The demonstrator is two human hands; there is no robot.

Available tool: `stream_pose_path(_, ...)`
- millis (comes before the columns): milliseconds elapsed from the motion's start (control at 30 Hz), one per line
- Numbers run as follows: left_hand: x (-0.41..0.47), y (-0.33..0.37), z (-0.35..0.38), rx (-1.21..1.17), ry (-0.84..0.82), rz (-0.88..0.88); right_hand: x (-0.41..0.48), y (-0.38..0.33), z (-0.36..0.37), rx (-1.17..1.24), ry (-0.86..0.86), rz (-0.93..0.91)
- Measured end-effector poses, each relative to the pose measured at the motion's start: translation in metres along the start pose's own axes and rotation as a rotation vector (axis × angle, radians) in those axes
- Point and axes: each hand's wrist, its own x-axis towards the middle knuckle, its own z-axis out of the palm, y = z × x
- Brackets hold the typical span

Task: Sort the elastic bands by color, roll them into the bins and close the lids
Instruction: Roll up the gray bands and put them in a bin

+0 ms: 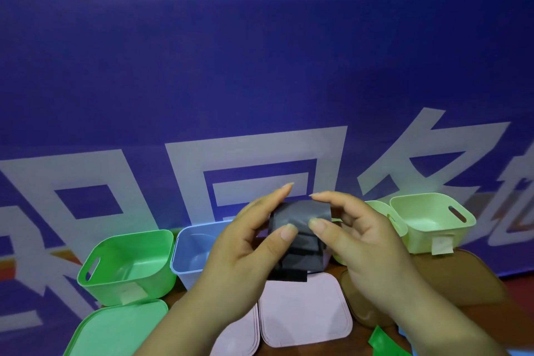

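A black elastic band (300,240), folded into a loose roll, hangs in the air at the centre. My left hand (245,251) pinches its left side between thumb and fingers. My right hand (355,243) pinches its right side the same way. Behind the hands stand open bins: a green bin (127,263) at the left, a blue bin (193,248) beside it, and a pale yellow-green bin (430,222) at the right. Another pale bin (381,211) is partly hidden by my right hand.
Lids lie on the brown table: a green lid (115,329) at the front left, two pink lids (306,312) in the middle, brown lids (462,274) at the right. A green band (381,341) lies at the front right. A blue banner (260,66) rises behind.
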Motion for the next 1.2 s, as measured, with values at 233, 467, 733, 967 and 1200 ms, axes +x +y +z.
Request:
stream_pose_path(233,-0.004,-0.01,0.0,-0.018,0.015,0.082,-0.003,-0.004,0.004,0.093,0.041,0.078)
stream_pose_path(467,-0.007,0.0,-0.005,-0.082,0.03,0.092,-0.008,-0.011,0.008,0.113,0.053,0.12)
stream_pose_path(733,-0.008,0.006,-0.007,-0.193,0.071,-0.013,-0.017,-0.018,0.019,0.143,0.055,0.138)
stream_pose_path(967,-0.016,0.005,-0.016,-0.295,0.073,-0.107,-0.028,-0.015,0.029,-0.095,0.075,0.12)
stream_pose_path(1200,-0.026,0.008,-0.026,-0.439,0.12,-0.237,-0.043,-0.012,0.041,-0.276,-0.016,-0.219)
